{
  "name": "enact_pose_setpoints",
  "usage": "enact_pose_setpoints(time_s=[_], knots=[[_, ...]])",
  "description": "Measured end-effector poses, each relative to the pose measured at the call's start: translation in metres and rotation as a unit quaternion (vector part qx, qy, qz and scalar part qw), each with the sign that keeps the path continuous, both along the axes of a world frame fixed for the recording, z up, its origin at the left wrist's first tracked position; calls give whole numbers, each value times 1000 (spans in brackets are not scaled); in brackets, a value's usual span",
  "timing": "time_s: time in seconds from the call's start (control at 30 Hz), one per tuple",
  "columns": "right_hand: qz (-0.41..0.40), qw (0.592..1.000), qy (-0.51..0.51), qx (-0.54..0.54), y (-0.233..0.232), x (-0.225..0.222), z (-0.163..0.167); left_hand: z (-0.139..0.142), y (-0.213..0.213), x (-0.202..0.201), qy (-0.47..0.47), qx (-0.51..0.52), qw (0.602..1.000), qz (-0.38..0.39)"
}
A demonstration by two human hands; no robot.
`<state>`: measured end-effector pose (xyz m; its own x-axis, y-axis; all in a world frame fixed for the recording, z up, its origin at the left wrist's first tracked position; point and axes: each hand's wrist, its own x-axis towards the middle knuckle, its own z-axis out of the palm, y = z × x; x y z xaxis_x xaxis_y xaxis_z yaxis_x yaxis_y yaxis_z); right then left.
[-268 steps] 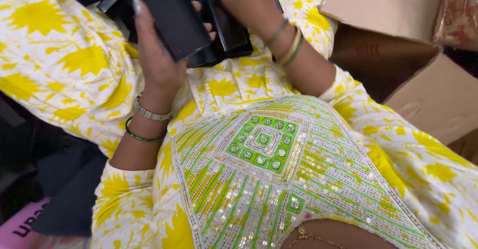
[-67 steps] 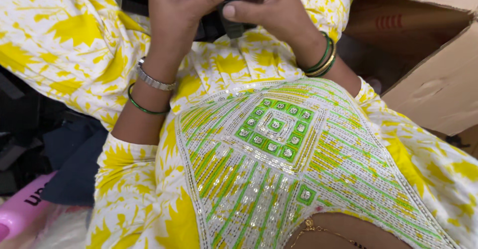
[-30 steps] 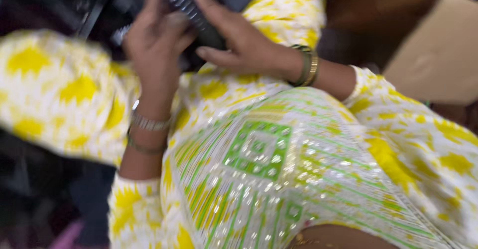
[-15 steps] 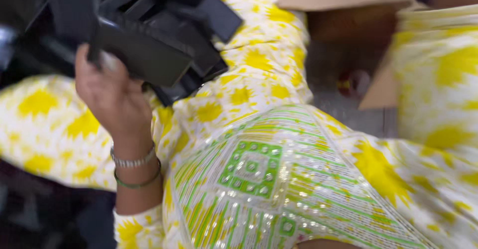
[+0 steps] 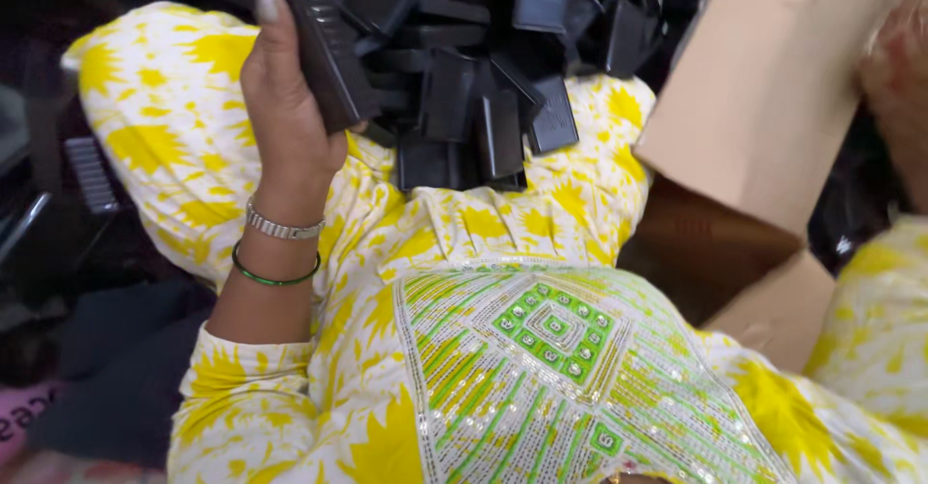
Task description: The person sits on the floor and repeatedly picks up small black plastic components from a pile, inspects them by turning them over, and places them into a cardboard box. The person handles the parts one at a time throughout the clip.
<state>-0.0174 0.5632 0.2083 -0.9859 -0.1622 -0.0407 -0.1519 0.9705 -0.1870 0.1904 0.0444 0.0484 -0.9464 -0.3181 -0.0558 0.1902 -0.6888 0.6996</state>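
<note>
Open brown cardboard box (image 5: 773,107) well off to the right of the left hand (image 5: 285,107), heap of flat black plastic casings (image 5: 483,88) just beside it, fingers closed round one ribbed black plastic casing (image 5: 324,44) held upright, right hand out of view

Black plastic part (image 5: 324,44): long, flat, rectangular, matte, with row of small ridges along one narrow edge. Held upright, slightly tilted, top end near upper frame edge, lower end resting in palm. Left hand (image 5: 285,107) wraps it from left side, thumb tip high on its left edge. Sits just left of heap of similar black plastic parts (image 5: 483,68) piled on yellow-and-white lap, touching nearest pieces.
</note>
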Motion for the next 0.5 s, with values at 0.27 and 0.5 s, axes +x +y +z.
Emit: enact_pose_setpoints(time_s=[0.27, 0.5], knots=[[-7, 1000, 6, -2, -4, -8, 3, 26, -9, 3, 2, 14, 999, 35], [20, 1000, 13, -5, -5, -11, -6, -2, -49, -2, 41, 131, 974, 182]])
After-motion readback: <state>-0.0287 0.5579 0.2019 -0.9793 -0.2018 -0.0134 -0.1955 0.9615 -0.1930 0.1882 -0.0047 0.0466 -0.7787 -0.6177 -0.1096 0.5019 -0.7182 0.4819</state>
